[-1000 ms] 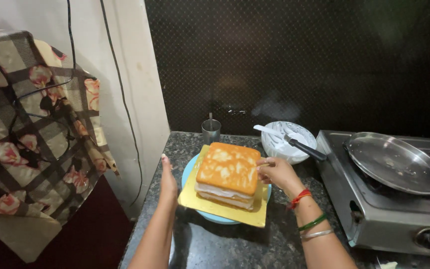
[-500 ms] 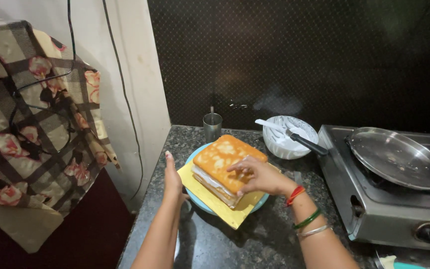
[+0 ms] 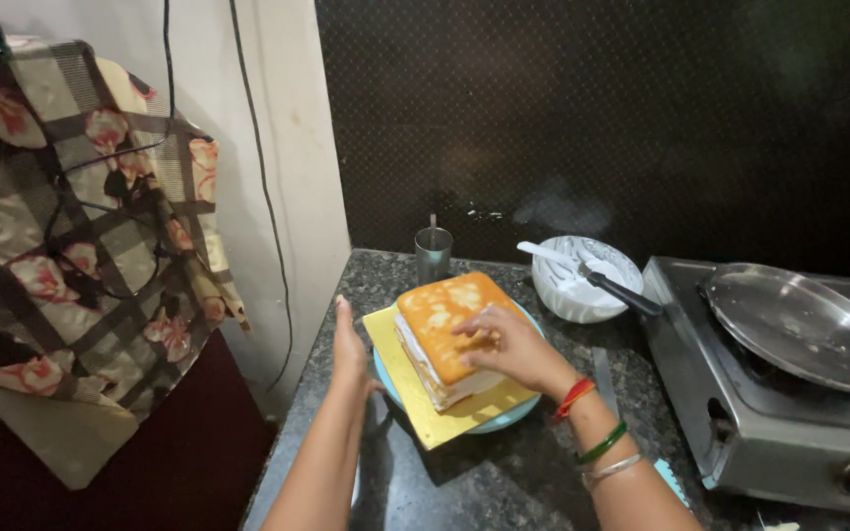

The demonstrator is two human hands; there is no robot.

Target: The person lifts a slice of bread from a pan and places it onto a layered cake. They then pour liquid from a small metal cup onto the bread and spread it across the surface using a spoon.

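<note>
While the right hand (image 3: 512, 346) lies flat and open on top of the layered cake (image 3: 448, 335), the left hand (image 3: 349, 346) stands edge-up, fingers straight, gripping nothing, just beside the blue plate (image 3: 489, 425); cake sits on a yellow board (image 3: 423, 411) on that plate, on the dark granite counter (image 3: 484, 482); white bowl (image 3: 582, 278) and stove (image 3: 779, 413) off to the right.

cake (image 3: 442, 334) on board (image 3: 415, 408), bowl (image 3: 582, 280) behind, stove (image 3: 779, 413) right
</note>
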